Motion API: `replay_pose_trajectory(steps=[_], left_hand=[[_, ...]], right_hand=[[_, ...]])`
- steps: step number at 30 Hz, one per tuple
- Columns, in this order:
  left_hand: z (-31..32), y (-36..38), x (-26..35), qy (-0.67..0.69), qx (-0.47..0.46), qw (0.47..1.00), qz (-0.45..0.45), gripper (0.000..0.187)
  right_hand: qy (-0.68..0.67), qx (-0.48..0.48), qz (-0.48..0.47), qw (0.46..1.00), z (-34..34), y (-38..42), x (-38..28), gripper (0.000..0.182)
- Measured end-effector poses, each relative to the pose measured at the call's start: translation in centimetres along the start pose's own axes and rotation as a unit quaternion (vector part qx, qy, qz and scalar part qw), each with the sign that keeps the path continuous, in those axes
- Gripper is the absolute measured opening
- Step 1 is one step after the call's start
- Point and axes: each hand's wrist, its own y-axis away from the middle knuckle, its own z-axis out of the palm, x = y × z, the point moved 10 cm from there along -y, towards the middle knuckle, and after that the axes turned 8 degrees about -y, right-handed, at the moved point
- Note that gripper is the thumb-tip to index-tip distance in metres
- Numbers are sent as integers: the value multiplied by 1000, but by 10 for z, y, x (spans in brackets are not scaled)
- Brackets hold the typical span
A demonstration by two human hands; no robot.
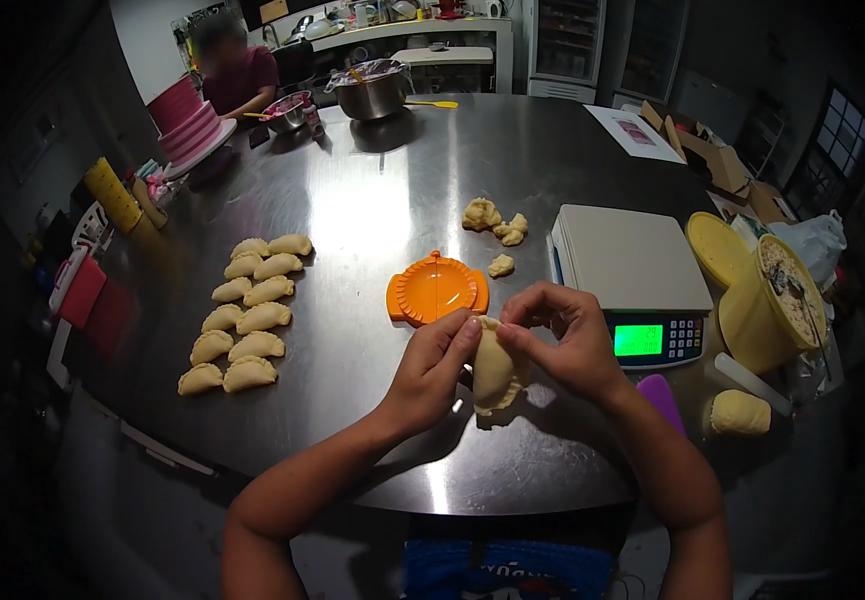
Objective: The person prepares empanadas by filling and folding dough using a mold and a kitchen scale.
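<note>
Both of my hands pinch a filled dough pastry [495,375] held just above the steel table [372,200]. My left hand [434,370] grips its left edge and my right hand [564,335] grips its upper right edge. Just beyond my hands an orange dumpling press [436,288] lies open and flat. Several finished folded pastries [244,315] lie in two rows to the left. Small dough lumps [495,225] sit farther back, near the scale.
A white digital scale [632,265] with a lit green display stands at the right. A yellow tub of filling [772,300], its lid and a dough ball [739,412] are beyond it. Another person [237,70] works at the far end, beside a metal bowl [370,92].
</note>
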Motion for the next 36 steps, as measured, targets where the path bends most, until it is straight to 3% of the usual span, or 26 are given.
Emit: replay_pose_trajectory(steps=[3,6,9,16,21,25,27,34,36], left_hand=[[1,0,3,-3,0,1000,-1,31],[1,1,4,8,-2,1000,3,31],[2,1,4,8,-3,1000,4,32],[2,0,-1,1,-1,1000,0,32],[4,3,-3,15,6,1000,-25,30],[2,2,-7,15,19,999,-27,26],[1,2,-7,18,23,999,-22,25],[-2,1,-5,34,32,999,-17,25],[-2,1,-5,39,33,998,-22,25]], right_hand=[[-72,16,51,996,-2,-1,8,15],[-68,-14,130,989,0,0,14,19],[-54,-34,146,987,1,1,12,22],[-8,-28,142,989,-2,1,10,18],[85,-23,51,995,-3,0,-2,15],[86,-34,61,994,1,0,1,17],[26,-41,134,990,0,1,13,19],[1,-50,106,993,-3,-2,12,16],[12,-38,61,997,-5,-3,4,14]])
